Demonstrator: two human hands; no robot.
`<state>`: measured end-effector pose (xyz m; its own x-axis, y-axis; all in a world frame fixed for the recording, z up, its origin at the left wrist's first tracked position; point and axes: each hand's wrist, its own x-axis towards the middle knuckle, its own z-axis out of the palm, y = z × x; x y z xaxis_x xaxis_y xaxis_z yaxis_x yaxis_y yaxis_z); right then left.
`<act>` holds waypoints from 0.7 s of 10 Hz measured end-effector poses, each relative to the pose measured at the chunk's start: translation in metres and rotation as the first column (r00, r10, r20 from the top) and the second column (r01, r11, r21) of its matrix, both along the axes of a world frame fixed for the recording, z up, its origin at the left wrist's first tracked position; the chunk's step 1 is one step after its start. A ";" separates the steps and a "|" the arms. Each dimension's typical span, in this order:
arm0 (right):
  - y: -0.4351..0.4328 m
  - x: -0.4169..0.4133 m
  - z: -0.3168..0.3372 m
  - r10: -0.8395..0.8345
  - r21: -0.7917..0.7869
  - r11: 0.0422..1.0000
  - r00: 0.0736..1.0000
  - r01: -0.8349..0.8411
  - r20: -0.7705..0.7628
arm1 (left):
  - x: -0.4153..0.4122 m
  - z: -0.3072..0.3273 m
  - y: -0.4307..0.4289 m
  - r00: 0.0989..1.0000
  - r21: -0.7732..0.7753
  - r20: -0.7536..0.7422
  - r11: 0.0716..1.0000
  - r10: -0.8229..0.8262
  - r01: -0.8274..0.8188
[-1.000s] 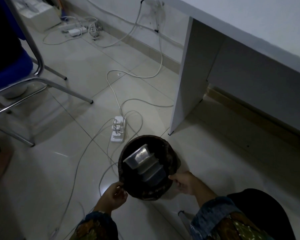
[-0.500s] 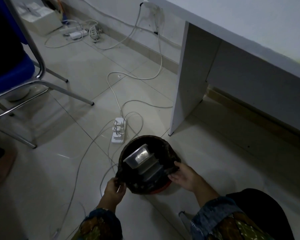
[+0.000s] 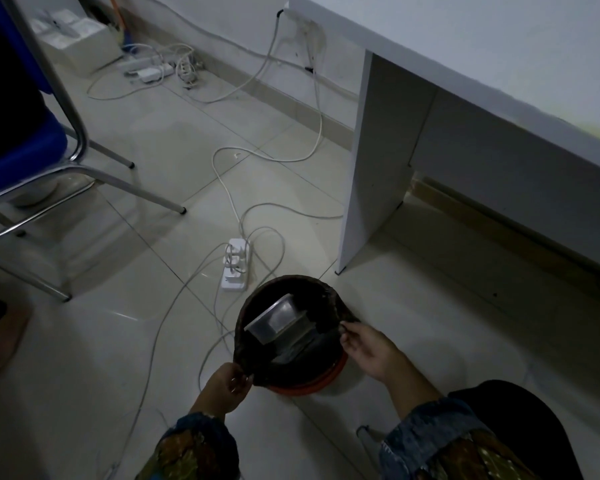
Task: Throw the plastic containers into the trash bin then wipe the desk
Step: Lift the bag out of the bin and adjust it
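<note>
A round trash bin [image 3: 312, 384] with an orange rim and a dark liner bag [image 3: 329, 299] stands on the tiled floor by the desk leg. Clear plastic containers [image 3: 278, 322] lie stacked inside it. My left hand [image 3: 224, 388] pinches the liner's edge at the bin's near left side. My right hand [image 3: 364, 351] pinches the liner's edge at the right side. The white desk [image 3: 482, 53] fills the upper right; its top is mostly out of view.
A white power strip [image 3: 235, 268] with several cables lies on the floor just beyond the bin. A blue chair with metal legs [image 3: 84, 168] stands at the left. More cables and a white box sit along the far wall.
The liner's near edge has been pulled up and inward, uncovering the bin's orange rim. My right hand moved up along the right edge; my left hand shifted right.
</note>
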<state>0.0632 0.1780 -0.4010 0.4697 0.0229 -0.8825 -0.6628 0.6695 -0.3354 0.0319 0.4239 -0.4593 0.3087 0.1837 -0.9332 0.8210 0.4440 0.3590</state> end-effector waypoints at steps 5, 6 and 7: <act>-0.007 0.000 0.003 0.007 -0.320 0.947 1.000 -0.004 0.010 | 0.024 0.014 -0.001 0.941 -0.131 0.156 0.950 0.301 -0.282; -0.006 0.002 0.000 -0.019 -0.325 0.945 0.999 0.028 0.033 | 0.031 0.015 0.003 0.945 -0.065 0.216 0.969 0.247 -0.238; -0.007 0.005 -0.006 -0.036 -0.293 0.955 0.998 0.047 0.045 | 0.043 0.012 0.004 0.952 -0.050 0.276 0.991 0.132 -0.123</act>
<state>0.0680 0.1710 -0.4067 0.4985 -0.2547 -0.8286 -0.6192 0.5643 -0.5460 0.0747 0.4274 -0.4470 0.5329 0.2102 -0.8197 0.6264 0.5532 0.5491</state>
